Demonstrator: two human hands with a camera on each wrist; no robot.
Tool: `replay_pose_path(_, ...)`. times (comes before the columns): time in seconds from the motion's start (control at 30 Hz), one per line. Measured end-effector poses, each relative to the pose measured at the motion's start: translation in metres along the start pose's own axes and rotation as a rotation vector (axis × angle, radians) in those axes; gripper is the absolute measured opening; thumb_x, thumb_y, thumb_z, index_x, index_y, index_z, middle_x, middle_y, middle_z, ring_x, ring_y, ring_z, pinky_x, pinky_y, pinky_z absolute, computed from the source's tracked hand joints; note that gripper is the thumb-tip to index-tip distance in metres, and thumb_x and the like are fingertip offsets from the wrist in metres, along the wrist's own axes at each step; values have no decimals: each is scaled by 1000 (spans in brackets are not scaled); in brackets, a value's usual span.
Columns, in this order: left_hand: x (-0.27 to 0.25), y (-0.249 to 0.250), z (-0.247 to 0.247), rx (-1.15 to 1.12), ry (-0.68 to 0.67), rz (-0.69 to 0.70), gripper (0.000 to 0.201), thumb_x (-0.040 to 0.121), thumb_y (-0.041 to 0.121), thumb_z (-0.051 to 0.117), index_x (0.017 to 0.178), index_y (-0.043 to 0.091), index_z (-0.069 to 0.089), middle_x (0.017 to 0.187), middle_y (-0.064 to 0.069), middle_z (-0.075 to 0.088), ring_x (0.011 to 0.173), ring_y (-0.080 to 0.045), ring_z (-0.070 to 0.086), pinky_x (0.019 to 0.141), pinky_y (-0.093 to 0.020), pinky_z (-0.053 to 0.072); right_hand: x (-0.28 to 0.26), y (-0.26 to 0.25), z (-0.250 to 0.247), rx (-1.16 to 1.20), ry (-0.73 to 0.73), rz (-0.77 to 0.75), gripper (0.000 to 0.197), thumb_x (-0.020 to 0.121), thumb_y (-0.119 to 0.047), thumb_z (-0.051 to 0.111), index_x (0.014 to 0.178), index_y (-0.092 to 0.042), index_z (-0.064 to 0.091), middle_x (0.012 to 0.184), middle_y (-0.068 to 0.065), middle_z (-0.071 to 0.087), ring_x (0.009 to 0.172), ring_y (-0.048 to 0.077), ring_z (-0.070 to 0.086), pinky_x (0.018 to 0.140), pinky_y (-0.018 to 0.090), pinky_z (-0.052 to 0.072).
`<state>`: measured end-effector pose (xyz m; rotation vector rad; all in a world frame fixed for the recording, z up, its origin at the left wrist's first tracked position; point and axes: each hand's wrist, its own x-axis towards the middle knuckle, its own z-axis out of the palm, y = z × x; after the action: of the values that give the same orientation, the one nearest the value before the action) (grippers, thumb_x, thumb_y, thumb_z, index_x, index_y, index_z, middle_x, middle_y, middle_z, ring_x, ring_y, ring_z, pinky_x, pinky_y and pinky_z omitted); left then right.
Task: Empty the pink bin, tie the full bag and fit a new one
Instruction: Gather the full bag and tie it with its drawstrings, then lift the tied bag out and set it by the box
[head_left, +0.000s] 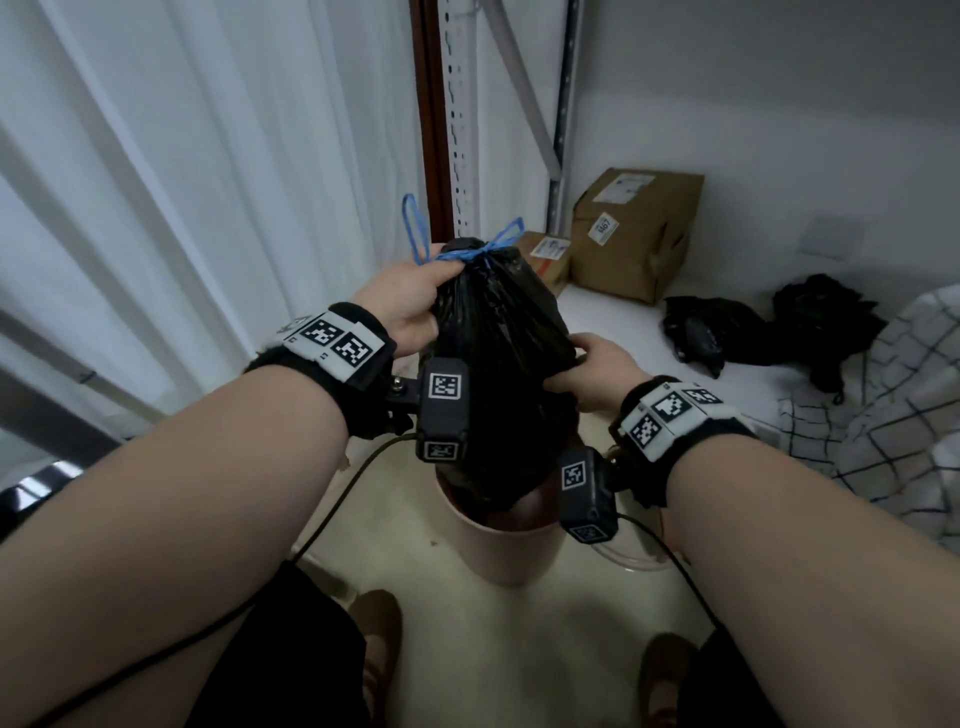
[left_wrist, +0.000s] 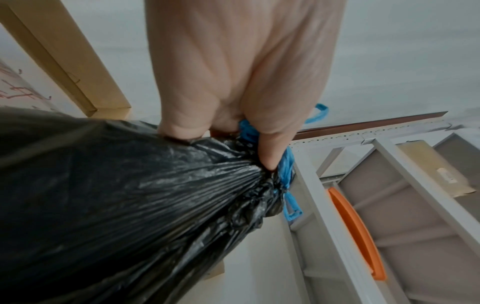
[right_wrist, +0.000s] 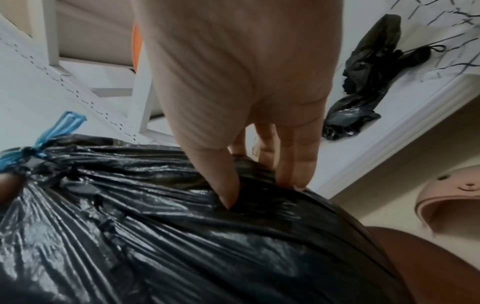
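A full black bag (head_left: 498, 364) hangs over the pink bin (head_left: 498, 551), its bottom still inside the rim. Its neck is gathered and tied with a blue drawstring (head_left: 462, 253). My left hand (head_left: 415, 301) grips that neck from the left. In the left wrist view my left hand (left_wrist: 233, 131) holds the blue drawstring (left_wrist: 285, 162) and the bag (left_wrist: 130, 195) together. My right hand (head_left: 592, 364) holds the bag's right side lower down. The right wrist view shows my right hand (right_wrist: 259, 181) pinching a fold of the bag (right_wrist: 182, 236) between thumb and fingers.
Cardboard boxes (head_left: 634, 234) and loose black bags (head_left: 696, 327) lie on a white platform (head_left: 613, 322) behind the bin. A checked cloth (head_left: 893, 405) hangs at the right, white curtains (head_left: 182, 182) at the left, a metal rack post (head_left: 460, 119) ahead. A pink lid (right_wrist: 454, 197) lies on the floor.
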<state>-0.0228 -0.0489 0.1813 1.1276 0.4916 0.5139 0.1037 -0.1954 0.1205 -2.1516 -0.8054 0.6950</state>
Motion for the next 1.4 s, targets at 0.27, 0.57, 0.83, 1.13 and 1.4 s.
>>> replay_pose_path(0.27, -1, 55, -5, -46, 38, 180, 29, 97, -1, 36, 91, 7, 63, 74, -7, 72, 70, -18, 69, 73, -33, 58, 5, -51, -13, -15, 160, -111, 52, 78, -36, 72, 120, -14, 52, 102, 5, 60, 101, 27, 63, 87, 40, 52)
replay_pose_path(0.57, 21, 83, -33, 16, 111, 311, 32, 95, -3, 39, 80, 9, 65, 65, -3, 72, 62, -13, 70, 66, -27, 59, 56, -92, 10, 33, 192, -219, 18, 83, -30, 63, 76, -20, 50, 90, 16, 71, 91, 34, 68, 86, 49, 54)
replay_pose_path(0.83, 84, 70, -101, 212, 341, 389, 22, 87, -7, 51, 84, 12, 61, 68, 0, 67, 62, -6, 67, 62, -21, 53, 133, -105, 68, -22, 155, -340, 22, 89, -19, 57, 76, -12, 40, 78, 10, 51, 76, 22, 50, 65, 28, 35)
replay_pose_path(1.13, 145, 40, -171, 368, 486, 394, 21, 73, -4, 59, 79, 16, 60, 75, -4, 63, 70, -14, 64, 76, -31, 55, 225, -104, 148, -26, 37, -393, 20, 91, -20, 53, 79, -10, 41, 64, 0, 42, 69, 20, 44, 49, 17, 31)
replay_pose_path(1.4, 177, 20, -228, 382, 587, 404, 21, 71, -2, 61, 81, 16, 62, 79, -5, 66, 80, -21, 64, 85, -37, 54, 278, -105, 209, 49, -37, -417, 16, 92, -20, 52, 82, -11, 42, 69, 1, 47, 71, 18, 47, 53, 27, 33)
